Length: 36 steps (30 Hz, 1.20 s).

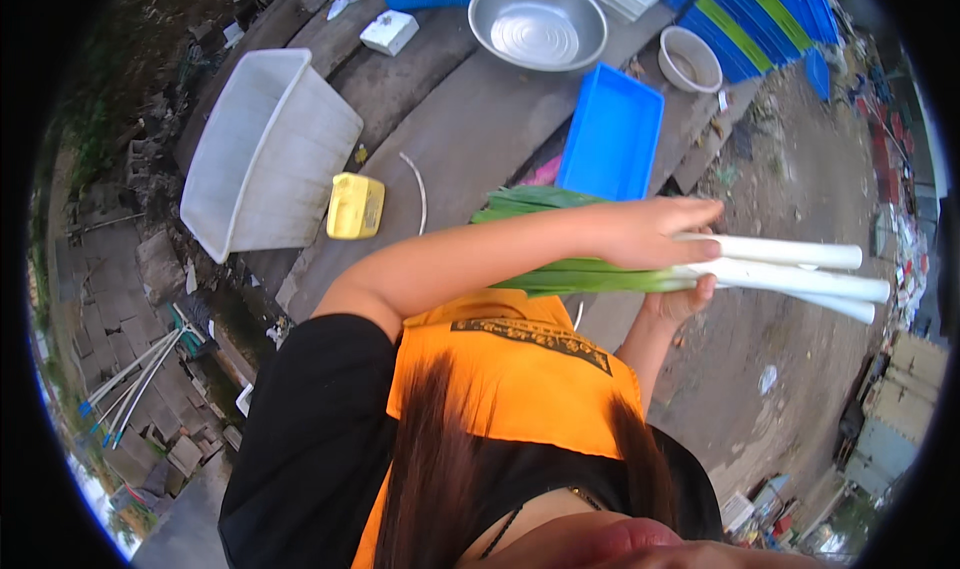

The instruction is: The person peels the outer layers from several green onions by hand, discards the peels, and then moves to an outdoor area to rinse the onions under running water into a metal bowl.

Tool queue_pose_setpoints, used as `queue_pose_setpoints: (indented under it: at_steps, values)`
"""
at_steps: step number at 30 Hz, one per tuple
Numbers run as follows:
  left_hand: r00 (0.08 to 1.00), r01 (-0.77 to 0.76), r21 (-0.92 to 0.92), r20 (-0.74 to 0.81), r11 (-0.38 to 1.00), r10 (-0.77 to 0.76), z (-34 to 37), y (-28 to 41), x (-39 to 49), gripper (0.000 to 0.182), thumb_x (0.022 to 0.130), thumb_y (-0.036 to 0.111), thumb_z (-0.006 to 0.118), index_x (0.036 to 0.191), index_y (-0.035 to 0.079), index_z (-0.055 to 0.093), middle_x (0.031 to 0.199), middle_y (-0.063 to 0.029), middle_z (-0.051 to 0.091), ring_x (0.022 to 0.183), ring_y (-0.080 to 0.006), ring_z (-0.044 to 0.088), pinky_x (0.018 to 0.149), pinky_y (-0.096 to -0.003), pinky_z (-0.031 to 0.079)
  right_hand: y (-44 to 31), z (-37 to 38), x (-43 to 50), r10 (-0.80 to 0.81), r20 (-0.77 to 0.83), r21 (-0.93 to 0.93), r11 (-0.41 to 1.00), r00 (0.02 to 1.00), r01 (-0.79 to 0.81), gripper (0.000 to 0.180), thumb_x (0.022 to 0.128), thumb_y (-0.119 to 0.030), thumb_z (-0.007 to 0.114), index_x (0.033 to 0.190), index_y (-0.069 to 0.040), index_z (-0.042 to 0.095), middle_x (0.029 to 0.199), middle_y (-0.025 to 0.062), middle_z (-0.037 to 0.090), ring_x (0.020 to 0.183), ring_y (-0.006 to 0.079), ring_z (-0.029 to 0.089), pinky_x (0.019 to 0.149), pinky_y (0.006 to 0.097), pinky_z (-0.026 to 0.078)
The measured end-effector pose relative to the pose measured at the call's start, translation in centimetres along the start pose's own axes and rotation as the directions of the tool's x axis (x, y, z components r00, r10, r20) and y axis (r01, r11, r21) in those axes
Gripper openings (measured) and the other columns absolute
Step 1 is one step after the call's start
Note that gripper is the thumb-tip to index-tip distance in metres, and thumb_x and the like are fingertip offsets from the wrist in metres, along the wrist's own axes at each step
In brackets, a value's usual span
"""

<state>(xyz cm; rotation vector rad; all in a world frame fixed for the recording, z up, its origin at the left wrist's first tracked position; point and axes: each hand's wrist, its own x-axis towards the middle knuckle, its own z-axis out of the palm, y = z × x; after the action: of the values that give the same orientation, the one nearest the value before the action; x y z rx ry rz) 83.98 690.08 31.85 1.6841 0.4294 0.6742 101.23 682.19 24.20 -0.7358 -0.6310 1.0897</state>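
A bunch of leeks (787,270) lies crosswise before my orange apron (517,374), white stalks to the right and green leaves to the left. My left hand (652,227) reaches across from the left and grips the bunch from above. Its thumb and fingers lie on either side of the upper stalk. From below, my right hand (679,302) supports the same bunch, its thumb against the white part. The white ends stick out well past both hands. My left forearm hides part of the leaves.
On the grey boards stand a blue tray (611,133), a metal basin (536,25), a small white bowl (690,62), a yellow jug (356,206) and a large white plastic tub (292,149). Blue and green crates (727,32) are at the upper right. Bare ground (787,374) lies to the right.
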Motion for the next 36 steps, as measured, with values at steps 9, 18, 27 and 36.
queue_pose_setpoints:
  at_steps: [9, 18, 27, 36]
  values:
    - [0.331, 0.554, -0.371, -0.723, 0.745, -0.606, -29.0, -19.8, -4.9, 0.044, 0.099, 0.035, 0.050, 0.134, 0.009, 0.058, 0.128, -0.0073, 0.063, 0.113, -0.0177, 0.060, 0.098, -0.0331, 0.042, 1.1, -6.5, 24.3, -0.026, -0.124, 0.063, 0.997, 0.992, 0.034, 0.069, 0.074, -0.039, 0.079, 0.126, -0.002, 0.053, 0.120, 0.0144, 0.060, 0.118, 0.0307, 0.056, 0.108, 0.0489, 0.045]
    - [0.080, 0.638, -0.595, -0.580, 0.489, -0.810, -39.9, -50.2, -4.1, 0.030, 0.097, 0.027, 0.058, 0.116, 0.006, 0.063, 0.104, -0.0043, 0.065, 0.089, -0.0167, 0.062, 0.080, -0.0311, 0.049, 5.9, -7.4, 37.3, -0.067, -0.555, 0.139, 0.975, 0.829, 0.173, 0.072, 0.070, -0.034, 0.081, 0.129, -0.003, 0.053, 0.124, 0.0192, 0.058, 0.119, 0.0373, 0.055, 0.108, 0.0611, 0.041]
    - [-0.080, 0.596, -0.799, -0.165, 0.085, -0.983, -43.5, -68.4, 6.2, 0.044, 0.097, 0.037, 0.054, 0.132, 0.011, 0.051, 0.124, -0.0103, 0.062, 0.108, -0.0233, 0.063, 0.095, -0.0451, 0.045, 16.3, -5.7, 44.5, 0.131, -0.612, 0.183, 0.983, 0.780, -0.021, 0.063, 0.080, -0.037, 0.076, 0.128, -0.003, 0.054, 0.119, 0.0161, 0.060, 0.114, 0.0341, 0.057, 0.107, 0.0556, 0.042]
    - [-0.401, 0.505, -0.861, -0.164, -0.068, -0.901, -43.8, -92.0, 3.8, 0.067, 0.095, 0.043, 0.059, 0.146, 0.005, 0.038, 0.152, -0.0167, 0.039, 0.136, -0.0306, 0.041, 0.111, -0.0485, 0.033, 28.0, -12.7, 48.7, 0.098, -0.606, 0.000, 0.992, 0.789, -0.123, 0.057, 0.084, -0.036, 0.071, 0.126, -0.003, 0.052, 0.117, 0.0126, 0.060, 0.113, 0.0260, 0.058, 0.105, 0.0426, 0.045]
